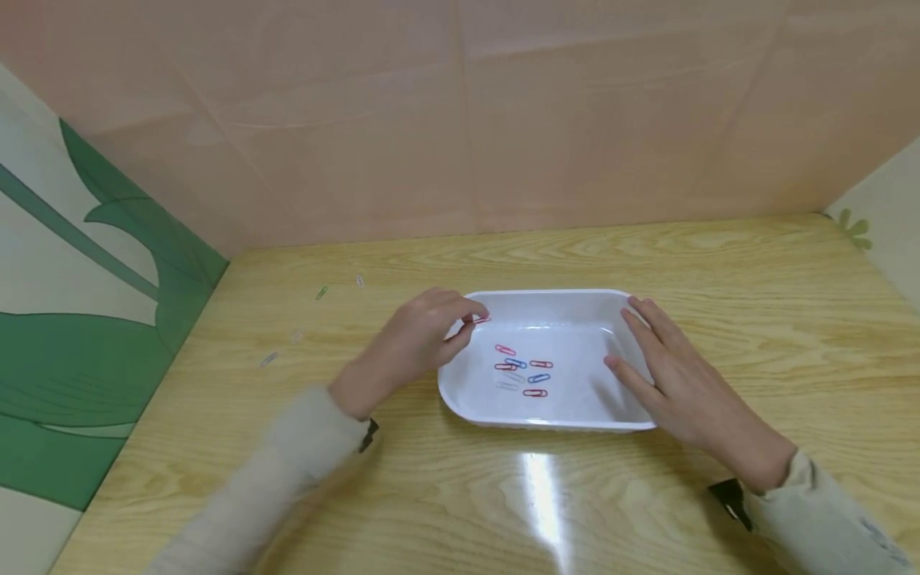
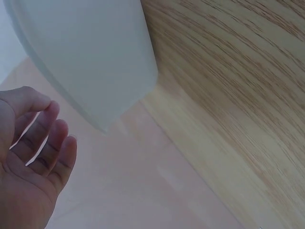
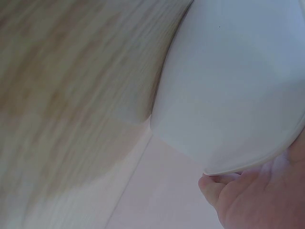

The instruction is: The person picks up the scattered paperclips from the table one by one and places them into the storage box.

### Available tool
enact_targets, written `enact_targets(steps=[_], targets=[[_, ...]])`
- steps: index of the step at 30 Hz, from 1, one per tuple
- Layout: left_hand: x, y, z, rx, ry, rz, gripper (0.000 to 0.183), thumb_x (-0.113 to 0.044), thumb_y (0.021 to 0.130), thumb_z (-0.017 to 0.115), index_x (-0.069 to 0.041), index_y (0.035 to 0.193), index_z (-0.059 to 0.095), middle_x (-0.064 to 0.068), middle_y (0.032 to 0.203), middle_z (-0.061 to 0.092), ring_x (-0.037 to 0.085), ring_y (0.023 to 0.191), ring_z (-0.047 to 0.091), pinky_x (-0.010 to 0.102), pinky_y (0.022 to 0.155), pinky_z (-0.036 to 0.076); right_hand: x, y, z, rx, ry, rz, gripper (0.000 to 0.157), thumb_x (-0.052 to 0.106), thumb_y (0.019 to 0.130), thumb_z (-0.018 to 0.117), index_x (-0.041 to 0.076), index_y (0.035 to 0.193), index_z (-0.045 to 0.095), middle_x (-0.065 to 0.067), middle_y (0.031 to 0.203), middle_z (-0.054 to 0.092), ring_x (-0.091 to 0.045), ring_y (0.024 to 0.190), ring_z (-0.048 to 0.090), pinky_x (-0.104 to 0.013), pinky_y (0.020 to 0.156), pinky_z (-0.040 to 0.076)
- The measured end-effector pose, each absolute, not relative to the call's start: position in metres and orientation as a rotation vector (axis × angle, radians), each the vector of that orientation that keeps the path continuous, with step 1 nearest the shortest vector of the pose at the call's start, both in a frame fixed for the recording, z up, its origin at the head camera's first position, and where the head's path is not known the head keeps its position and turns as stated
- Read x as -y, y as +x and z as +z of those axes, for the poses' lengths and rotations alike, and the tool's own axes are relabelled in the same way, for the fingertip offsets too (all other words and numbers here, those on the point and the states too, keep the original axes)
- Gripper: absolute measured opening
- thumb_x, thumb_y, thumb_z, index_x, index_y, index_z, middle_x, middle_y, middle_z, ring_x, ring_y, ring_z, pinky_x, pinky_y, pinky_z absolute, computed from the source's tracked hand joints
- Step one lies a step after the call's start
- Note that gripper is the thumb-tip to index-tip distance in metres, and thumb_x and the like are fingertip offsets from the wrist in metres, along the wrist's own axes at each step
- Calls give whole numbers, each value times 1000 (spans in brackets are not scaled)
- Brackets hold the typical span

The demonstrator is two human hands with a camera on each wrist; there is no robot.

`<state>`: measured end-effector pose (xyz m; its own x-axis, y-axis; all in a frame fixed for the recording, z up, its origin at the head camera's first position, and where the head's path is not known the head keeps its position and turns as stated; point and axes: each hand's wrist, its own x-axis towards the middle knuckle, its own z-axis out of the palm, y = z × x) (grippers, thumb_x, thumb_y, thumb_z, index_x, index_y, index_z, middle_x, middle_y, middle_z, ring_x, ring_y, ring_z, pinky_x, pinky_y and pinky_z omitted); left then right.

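A white tray (image 1: pixel 553 424) sits on the wooden table with several paper clips inside, among them a red paper clip (image 1: pixel 535 393), a blue paper clip (image 1: pixel 538 378) and a pale paper clip (image 1: pixel 507 386). Over the tray's left end, my left hand (image 1: pixel 428 329) pinches a reddish paper clip (image 1: pixel 482 320) between thumb and forefinger. That clip does not show in the left wrist view, where the hand (image 2: pixel 33 157) is beside the tray's outer wall. My right hand (image 1: pixel 679 391) rests on the tray's right rim, fingers extended and thumb over the inside.
Left of the tray lie a green paper clip (image 1: pixel 321 293), a whitish paper clip (image 1: pixel 360 280), a bluish paper clip (image 1: pixel 269 359) and a faint pale clip (image 1: pixel 297 335). A pinkish wall covering (image 1: pixel 460 120) rises behind the wooden table (image 1: pixel 791 319).
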<state>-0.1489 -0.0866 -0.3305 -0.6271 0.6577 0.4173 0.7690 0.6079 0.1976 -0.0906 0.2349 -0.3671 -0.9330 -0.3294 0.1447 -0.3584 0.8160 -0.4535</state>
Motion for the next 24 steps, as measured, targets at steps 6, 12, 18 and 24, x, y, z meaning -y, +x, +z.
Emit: enact_targets(steps=[6, 12, 18, 24], targets=[[75, -150, -332, 2535, -1207, -549, 16, -3, 90, 67, -8, 104, 73, 0, 93, 74, 16, 87, 66, 27, 80, 55, -235, -90, -367, 2939, 559, 753, 73, 39, 103, 48, -5, 155, 20, -23, 164, 12, -42, 152, 10, -57, 123, 11], [63, -153, -333, 2578, -1230, -559, 18, -4, 91, 66, -8, 106, 74, 0, 95, 75, 16, 85, 66, 26, 79, 54, -235, -89, -366, 2943, 555, 750, 73, 39, 104, 48, -5, 155, 19, -23, 164, 12, -42, 152, 10, -57, 123, 11], [54, -156, -334, 2642, -1214, -545, 19, -7, 92, 65, -10, 109, 73, -1, 97, 74, 15, 87, 66, 25, 80, 54, -235, -89, -366, 2949, 548, 741, 73, 39, 104, 47, -4, 155, 19, -23, 164, 12, -41, 153, 10, -57, 123, 11], [46, -158, -335, 2675, -1221, -563, 20, -7, 93, 64, -11, 110, 73, -1, 98, 74, 15, 91, 66, 27, 84, 53, -235, -89, -366, 2933, 553, 747, 73, 38, 103, 49, -5, 154, 21, -24, 163, 15, -42, 152, 11, -55, 124, 11]])
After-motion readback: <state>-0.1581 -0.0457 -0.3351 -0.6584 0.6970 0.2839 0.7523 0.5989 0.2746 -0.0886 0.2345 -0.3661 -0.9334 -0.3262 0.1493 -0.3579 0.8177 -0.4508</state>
